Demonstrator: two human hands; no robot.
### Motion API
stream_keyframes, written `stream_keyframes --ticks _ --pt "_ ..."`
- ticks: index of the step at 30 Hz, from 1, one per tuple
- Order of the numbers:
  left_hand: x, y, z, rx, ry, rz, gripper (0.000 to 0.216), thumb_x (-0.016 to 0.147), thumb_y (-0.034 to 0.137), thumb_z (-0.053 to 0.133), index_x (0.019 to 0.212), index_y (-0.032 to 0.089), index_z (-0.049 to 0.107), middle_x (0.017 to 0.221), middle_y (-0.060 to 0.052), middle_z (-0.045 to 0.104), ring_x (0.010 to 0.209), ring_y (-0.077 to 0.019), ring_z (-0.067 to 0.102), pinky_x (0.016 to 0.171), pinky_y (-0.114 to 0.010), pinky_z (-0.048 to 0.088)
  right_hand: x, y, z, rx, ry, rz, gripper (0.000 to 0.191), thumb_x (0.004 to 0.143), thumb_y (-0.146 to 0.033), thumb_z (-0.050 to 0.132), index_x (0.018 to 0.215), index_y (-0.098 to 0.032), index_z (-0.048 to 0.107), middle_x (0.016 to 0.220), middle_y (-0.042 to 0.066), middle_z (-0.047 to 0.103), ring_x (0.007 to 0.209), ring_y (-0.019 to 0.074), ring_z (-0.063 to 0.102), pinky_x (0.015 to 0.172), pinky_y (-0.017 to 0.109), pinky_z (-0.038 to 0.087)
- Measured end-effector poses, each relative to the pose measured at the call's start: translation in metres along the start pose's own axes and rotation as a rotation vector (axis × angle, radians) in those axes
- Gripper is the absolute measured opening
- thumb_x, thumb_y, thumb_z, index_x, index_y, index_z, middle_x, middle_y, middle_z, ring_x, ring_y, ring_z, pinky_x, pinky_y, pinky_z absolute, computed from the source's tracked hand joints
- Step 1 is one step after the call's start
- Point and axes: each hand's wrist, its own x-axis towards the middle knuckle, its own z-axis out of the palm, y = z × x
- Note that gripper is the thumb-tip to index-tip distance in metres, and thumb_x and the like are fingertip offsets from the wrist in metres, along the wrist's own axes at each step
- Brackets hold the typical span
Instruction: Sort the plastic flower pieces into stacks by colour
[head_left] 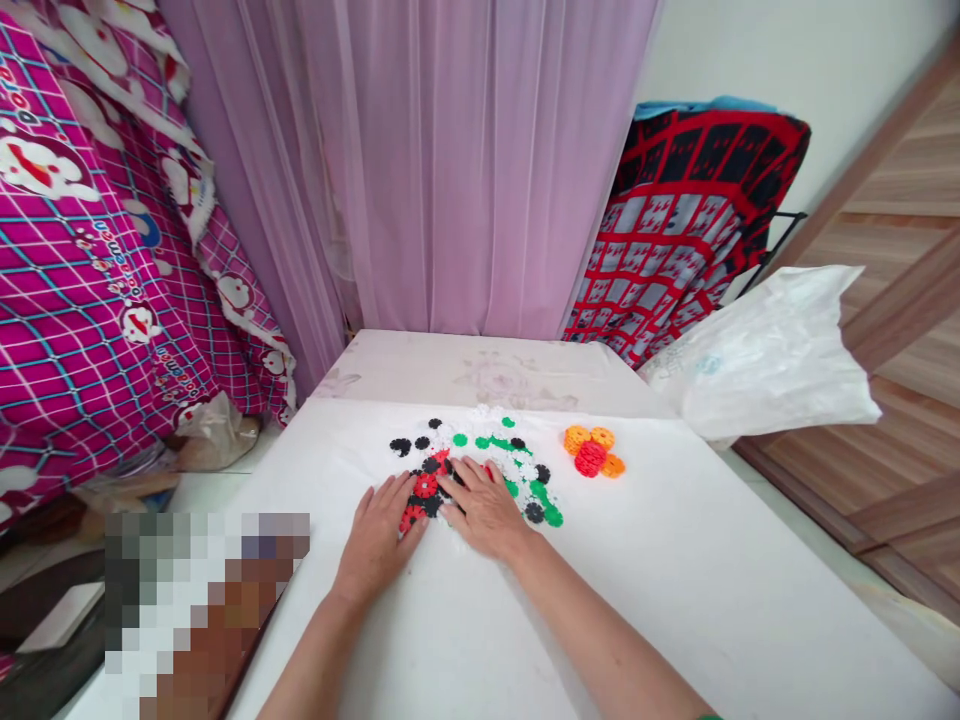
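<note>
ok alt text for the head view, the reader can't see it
A person's left hand and right hand touch clustered red, black, green and white notched plastic discs on a white table. Orange and red discs sit further right.

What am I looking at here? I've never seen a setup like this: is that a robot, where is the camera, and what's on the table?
No machine shows here: you see a person's bare left hand and right hand. The one picture comes from a camera worn on that person's head, looking forward and down. On the white-covered table lies a spread of small notched discs in red, black, green and white. Both hands lie over the near part of the spread, fingers extended. Neither shows a clear grip on a piece, though whatever is under them is hidden. To the right sits a separate orange-and-red cluster. Beyond the table hangs a purple curtain.
</note>
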Motion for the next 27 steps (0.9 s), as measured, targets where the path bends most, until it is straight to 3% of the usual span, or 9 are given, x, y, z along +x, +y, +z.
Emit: stream_keyframes --ticks 3,6,9,12,15,19,23,27 --pt "0.0 0.002 0.001 0.016 -0.014 -0.001 0.055 0.093 0.045 0.042 0.143 0.023 0.044 0.15 -0.009 0.045 0.141 -0.0279 0.037 0.116 -0.054 0.027 -0.026 0.01 0.0 0.001 0.059 -0.093 0.041 0.097 -0.043 0.045 0.136 -0.033 0.054 0.151 0.006 0.043 0.14 0.0259 0.034 0.115 0.056 0.017" --pt "0.011 0.006 0.0 0.031 0.004 -0.017 0.058 0.093 0.05 0.041 0.144 0.023 0.043 0.154 -0.011 0.039 0.143 -0.0293 0.034 0.116 -0.055 0.025 -0.042 0.022 0.002 -0.007 0.268 -0.095 0.035 0.095 -0.034 0.049 0.127 -0.028 0.061 0.14 0.006 0.056 0.132 0.0249 0.045 0.115 0.053 0.021" --pt "0.037 0.014 -0.001 0.046 -0.026 0.005 0.061 0.093 0.054 0.039 0.146 0.023 0.04 0.157 -0.011 0.033 0.146 -0.031 0.027 0.117 -0.057 0.02 -0.05 0.032 0.004 0.004 0.533 -0.005 0.032 0.096 -0.028 0.044 0.119 -0.024 0.066 0.124 0.006 0.067 0.12 0.0223 0.055 0.111 0.047 0.03" --pt "0.064 0.027 -0.001 0.066 -0.113 -0.012 0.062 0.092 0.057 0.04 0.145 0.024 0.042 0.155 -0.011 0.038 0.145 -0.0338 0.028 0.116 -0.061 0.015 -0.054 0.042 0.006 0.062 0.699 0.108 0.032 0.097 -0.028 0.041 0.11 -0.022 0.07 0.113 0.007 0.071 0.11 0.021 0.061 0.102 0.043 0.041" --pt "0.074 0.044 0.001 0.069 -0.187 0.018 0.061 0.091 0.059 0.04 0.141 0.025 0.047 0.154 -0.01 0.039 0.145 -0.0327 0.028 0.117 -0.062 0.009 -0.057 0.052 0.006 0.147 0.754 0.165 0.031 0.097 -0.03 0.042 0.102 -0.02 0.071 0.106 0.007 0.073 0.103 0.0216 0.064 0.096 0.041 0.047" --pt "0.056 0.058 -0.001 -0.013 -0.247 0.14 0.055 0.091 0.059 0.041 0.136 0.029 0.052 0.153 -0.006 0.042 0.141 -0.0284 0.037 0.118 -0.059 0.015 -0.057 0.06 0.007 0.269 0.78 0.206 0.03 0.095 -0.03 0.043 0.098 -0.019 0.071 0.102 0.009 0.074 0.098 0.0215 0.067 0.091 0.04 0.051" --pt "0.026 0.047 -0.008 -0.048 -0.2 0.197 0.042 0.094 0.048 0.04 0.127 0.031 0.06 0.143 -0.005 0.055 0.136 -0.0264 0.044 0.119 -0.057 0.016 -0.055 0.062 0.011 0.277 0.79 0.177 0.027 0.093 -0.027 0.046 0.101 -0.018 0.071 0.102 0.009 0.074 0.098 0.0218 0.067 0.092 0.04 0.051" --pt "0.017 0.027 -0.013 0.032 -0.126 0.12 0.054 0.092 0.054 0.041 0.139 0.027 0.05 0.152 -0.007 0.043 0.143 -0.0298 0.032 0.118 -0.058 0.018 -0.054 0.059 0.013 0.223 0.767 0.16 0.028 0.092 -0.027 0.046 0.103 -0.019 0.071 0.105 0.009 0.073 0.1 0.0219 0.066 0.093 0.041 0.05"
